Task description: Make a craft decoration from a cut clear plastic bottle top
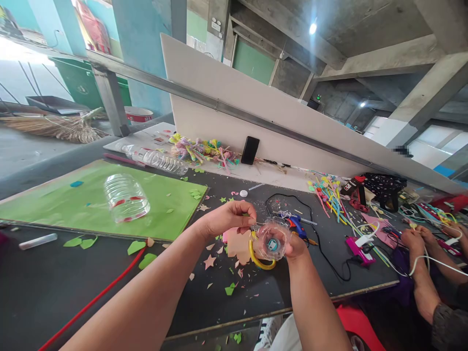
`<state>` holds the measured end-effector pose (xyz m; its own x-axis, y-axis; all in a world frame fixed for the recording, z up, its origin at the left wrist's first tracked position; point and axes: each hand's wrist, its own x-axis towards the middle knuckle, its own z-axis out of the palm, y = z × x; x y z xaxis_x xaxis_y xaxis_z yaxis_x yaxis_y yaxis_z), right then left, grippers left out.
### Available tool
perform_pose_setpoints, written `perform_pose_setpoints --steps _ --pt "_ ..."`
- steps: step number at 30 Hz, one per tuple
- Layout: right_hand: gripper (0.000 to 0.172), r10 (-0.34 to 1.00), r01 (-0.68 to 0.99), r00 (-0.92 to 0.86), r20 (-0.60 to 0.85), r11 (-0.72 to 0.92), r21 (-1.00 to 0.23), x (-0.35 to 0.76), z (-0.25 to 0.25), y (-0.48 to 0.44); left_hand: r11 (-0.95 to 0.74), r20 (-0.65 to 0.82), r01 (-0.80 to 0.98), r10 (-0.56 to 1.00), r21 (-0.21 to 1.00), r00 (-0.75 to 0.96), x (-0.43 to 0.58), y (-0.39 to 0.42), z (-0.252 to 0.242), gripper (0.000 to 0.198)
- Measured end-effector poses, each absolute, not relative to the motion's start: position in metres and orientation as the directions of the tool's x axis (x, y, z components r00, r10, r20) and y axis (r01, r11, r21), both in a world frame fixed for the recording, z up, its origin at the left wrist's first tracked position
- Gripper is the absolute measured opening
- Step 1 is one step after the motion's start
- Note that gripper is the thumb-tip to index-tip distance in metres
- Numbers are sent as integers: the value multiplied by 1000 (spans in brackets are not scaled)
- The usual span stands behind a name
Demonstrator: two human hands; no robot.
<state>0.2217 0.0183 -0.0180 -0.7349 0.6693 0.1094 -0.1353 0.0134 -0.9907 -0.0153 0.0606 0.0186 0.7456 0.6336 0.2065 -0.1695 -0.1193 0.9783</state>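
My right hand [297, 246] is closed around a clear cut piece of plastic bottle [268, 234], its round base facing me with a pale blue spot in the middle. At the left edge of that piece, my left hand [239, 218] pinches with thumb and fingers; what lies between them is too small to make out. A yellow curved loop [262, 264], perhaps a scissors handle, shows just below the plastic. Under both hands lie peach paper [237, 246] and a pink paper star [209, 261]. Behind my right hand rests a blue glue gun [298, 226].
Another clear bottle piece [126, 197] stands on a green sheet [175, 209] at left. A lying bottle [161, 159], pipe-cleaner flowers [204, 148] and a phone [250, 150] line the back. A black cord [310, 209] curves rightward. A co-worker's hands [417, 239] work at far right.
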Motion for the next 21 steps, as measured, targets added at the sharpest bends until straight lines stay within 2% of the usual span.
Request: perform_pose_setpoints --steps 5,17,21 --pt "82 688 -227 -704 178 21 -974 220 -14 17 -116 205 -172 672 978 712 -14 60 20 24" --pt "79 761 -291 -620 190 2 -957 217 -16 19 -147 224 -171 718 974 659 -12 62 16 22" --pt "79 741 -270 -648 176 -7 -963 215 -17 19 -168 220 -143 717 975 662 -9 60 18 20"
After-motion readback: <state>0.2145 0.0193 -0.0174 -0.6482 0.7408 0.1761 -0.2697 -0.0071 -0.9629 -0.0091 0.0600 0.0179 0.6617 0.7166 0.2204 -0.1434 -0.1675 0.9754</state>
